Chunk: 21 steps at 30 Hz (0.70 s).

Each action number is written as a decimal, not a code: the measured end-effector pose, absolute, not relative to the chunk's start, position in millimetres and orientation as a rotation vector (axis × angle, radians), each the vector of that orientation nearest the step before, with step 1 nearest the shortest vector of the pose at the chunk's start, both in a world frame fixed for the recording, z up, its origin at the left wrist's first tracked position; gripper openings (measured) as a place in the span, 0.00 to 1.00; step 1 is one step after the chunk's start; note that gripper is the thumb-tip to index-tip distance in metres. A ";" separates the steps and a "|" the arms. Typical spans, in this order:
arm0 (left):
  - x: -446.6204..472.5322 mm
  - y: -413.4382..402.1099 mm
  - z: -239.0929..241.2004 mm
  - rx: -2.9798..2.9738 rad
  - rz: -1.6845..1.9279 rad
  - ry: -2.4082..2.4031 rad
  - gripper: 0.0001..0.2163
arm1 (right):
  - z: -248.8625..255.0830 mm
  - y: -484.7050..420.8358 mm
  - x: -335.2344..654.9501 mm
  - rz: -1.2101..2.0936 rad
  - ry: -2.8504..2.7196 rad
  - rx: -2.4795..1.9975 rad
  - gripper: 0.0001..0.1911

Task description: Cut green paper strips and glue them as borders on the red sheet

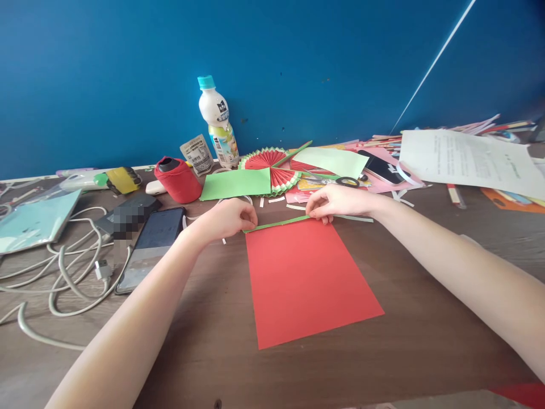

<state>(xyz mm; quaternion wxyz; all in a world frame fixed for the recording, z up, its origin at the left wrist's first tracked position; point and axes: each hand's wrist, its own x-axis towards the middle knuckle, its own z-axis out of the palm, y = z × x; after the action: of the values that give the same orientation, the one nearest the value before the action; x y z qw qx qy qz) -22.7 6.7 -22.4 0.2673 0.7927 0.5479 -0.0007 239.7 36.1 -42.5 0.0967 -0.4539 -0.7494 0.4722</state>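
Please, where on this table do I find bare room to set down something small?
Bare table shows between the red sheet and the right arm, also between that sheet and the left arm. Crowded: the back, with bottle, fan and papers; the left, with phone and cables.

The sheet (313, 284) is plain red, four-sided and uncreased across its visible surface; it lies flat on the brown counter (430, 346), with its near edge set at a slant so that the left near corner points closest to the viewer and the right near corner sits farther back. The strip (283, 222) is green, narrow and straight, and is positioned lengthwise along the sheet's far edge, approximately parallel to it. The strip's right end is hidden, and whether the strip is bonded to the sheet cannot be determined.
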 end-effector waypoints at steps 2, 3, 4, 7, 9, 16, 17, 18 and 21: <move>-22.6 7.1 -24.1 2.156 0.012 1.477 0.06 | -42.2 35.6 239.1 1.361 -2.228 -1.356 0.10; -22.7 7.4 -25.0 2.156 0.014 1.482 0.07 | -41.8 35.6 239.3 1.342 -2.240 -1.367 0.10; -22.7 7.7 -25.8 2.154 0.012 1.490 0.07 | -41.2 35.8 239.8 1.317 -2.256 -1.387 0.10; -21.9 8.4 -27.2 2.150 0.005 1.523 0.07 | -38.9 36.7 241.8 1.244 -2.289 -1.483 0.10; -20.7 8.3 -27.5 2.160 0.008 1.531 0.07 | -36.8 36.9 242.6 1.203 -2.309 -1.528 0.10; -20.8 7.3 -25.3 2.163 0.013 1.487 0.07 | -31.0 34.1 240.9 1.091 -2.421 -1.531 0.10; -21.0 7.2 -24.4 2.157 0.005 1.483 0.07 | -31.1 33.7 240.5 1.121 -2.424 -1.520 0.10; -21.0 7.2 -23.4 2.149 -0.008 1.484 0.08 | -31.6 33.4 240.1 1.160 -2.423 -1.510 0.09; -20.8 7.7 -20.6 2.130 -0.061 1.495 0.09 | -33.4 32.9 239.1 1.252 -2.399 -1.495 0.08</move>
<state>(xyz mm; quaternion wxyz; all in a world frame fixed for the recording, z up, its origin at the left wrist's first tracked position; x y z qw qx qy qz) -20.8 7.7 -20.6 0.2659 0.7889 0.5536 -0.0225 239.1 32.9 -33.4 0.0252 -0.4835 -0.7757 0.4048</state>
